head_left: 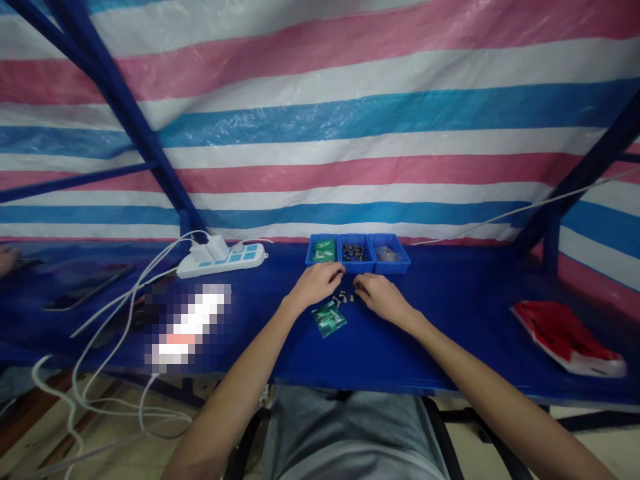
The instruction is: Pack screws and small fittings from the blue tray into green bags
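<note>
My left hand (pixel 317 283) is just in front of the blue bins, its thumb and fingers curled together; whatever they hold, if anything, is too small to make out. Opposite it, my right hand (pixel 382 295) has its fingers bent inward over the table, and their contents are hidden too. Between the hands lie several loose small screws (pixel 343 297). Closer to me is a green-printed plastic packet (pixel 329 319), flat on the blue table (pixel 310 360). Behind the hands, the middle bin (pixel 358 267) contains many small dark screws.
The left bin (pixel 309 255) holds green packets, the right bin (pixel 399 267) a clear plastic bag. A white power strip (pixel 225 260) with plugs and cables stands left, near a blurred bright object (pixel 193 327). A red-and-white package (pixel 565 333) lies right. Another person's hand (pixel 7 260) shows far left.
</note>
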`<state>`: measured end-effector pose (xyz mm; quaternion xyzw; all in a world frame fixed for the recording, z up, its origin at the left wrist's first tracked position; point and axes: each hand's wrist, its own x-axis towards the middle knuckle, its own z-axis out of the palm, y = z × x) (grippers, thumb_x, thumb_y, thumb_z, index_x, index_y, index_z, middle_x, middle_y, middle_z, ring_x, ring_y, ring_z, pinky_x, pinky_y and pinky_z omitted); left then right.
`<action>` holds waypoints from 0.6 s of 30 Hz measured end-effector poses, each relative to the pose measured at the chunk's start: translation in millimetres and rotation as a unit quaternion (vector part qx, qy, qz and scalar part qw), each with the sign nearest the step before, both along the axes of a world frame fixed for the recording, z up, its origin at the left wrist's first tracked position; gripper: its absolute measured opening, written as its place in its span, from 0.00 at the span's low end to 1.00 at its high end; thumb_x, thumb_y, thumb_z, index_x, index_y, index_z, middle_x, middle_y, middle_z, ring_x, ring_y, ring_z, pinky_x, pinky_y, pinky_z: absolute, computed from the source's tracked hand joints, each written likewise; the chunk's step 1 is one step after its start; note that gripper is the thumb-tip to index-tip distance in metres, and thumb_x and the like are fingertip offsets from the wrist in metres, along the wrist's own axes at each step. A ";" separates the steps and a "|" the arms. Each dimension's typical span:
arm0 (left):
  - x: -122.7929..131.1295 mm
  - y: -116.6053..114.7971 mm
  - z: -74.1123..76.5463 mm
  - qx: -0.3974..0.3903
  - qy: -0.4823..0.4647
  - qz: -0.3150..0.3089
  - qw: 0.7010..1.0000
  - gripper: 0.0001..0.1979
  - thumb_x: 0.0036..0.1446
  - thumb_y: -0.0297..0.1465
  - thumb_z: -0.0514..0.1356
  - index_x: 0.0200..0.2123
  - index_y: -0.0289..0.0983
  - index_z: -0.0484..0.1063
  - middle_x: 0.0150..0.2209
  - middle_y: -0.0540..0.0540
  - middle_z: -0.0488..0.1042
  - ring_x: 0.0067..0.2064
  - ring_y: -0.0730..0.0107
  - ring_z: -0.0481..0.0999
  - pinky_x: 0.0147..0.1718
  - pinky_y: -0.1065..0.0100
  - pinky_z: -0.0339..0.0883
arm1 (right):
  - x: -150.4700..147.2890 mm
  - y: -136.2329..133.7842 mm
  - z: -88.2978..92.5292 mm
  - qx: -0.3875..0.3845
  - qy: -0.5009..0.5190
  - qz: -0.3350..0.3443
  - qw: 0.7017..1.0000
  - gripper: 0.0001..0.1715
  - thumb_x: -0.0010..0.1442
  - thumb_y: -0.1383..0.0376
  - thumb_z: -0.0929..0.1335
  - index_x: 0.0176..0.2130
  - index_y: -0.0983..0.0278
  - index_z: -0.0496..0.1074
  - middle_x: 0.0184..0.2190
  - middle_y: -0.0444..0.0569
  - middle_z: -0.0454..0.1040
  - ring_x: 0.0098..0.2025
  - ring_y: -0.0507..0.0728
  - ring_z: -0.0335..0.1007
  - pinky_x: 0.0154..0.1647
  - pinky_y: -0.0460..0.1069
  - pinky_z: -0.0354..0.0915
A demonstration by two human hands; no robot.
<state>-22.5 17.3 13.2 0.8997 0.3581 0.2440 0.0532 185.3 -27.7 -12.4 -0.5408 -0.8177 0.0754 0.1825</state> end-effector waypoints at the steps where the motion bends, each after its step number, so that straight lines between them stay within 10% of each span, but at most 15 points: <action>1: -0.1 0.0 -0.1 0.000 0.001 -0.001 1.000 0.09 0.65 0.29 0.54 0.44 0.39 0.74 0.36 0.47 0.77 0.35 0.67 0.76 0.33 0.69 0.65 | 0.1 0.6 -0.6 0.000 0.013 0.004 1.000 0.07 0.65 0.68 0.66 0.44 0.61 0.72 0.41 0.51 0.76 0.41 0.58 0.73 0.34 0.47 0.58; 18: -1.0 2.6 -2.1 -0.008 0.008 -0.009 1.000 0.10 0.65 0.29 0.54 0.44 0.39 0.74 0.36 0.47 0.76 0.35 0.68 0.75 0.34 0.68 0.65 | 1.2 4.9 -3.6 0.020 0.175 0.042 0.983 0.06 0.61 0.72 0.67 0.38 0.62 0.70 0.34 0.46 0.76 0.36 0.55 0.72 0.39 0.47 0.62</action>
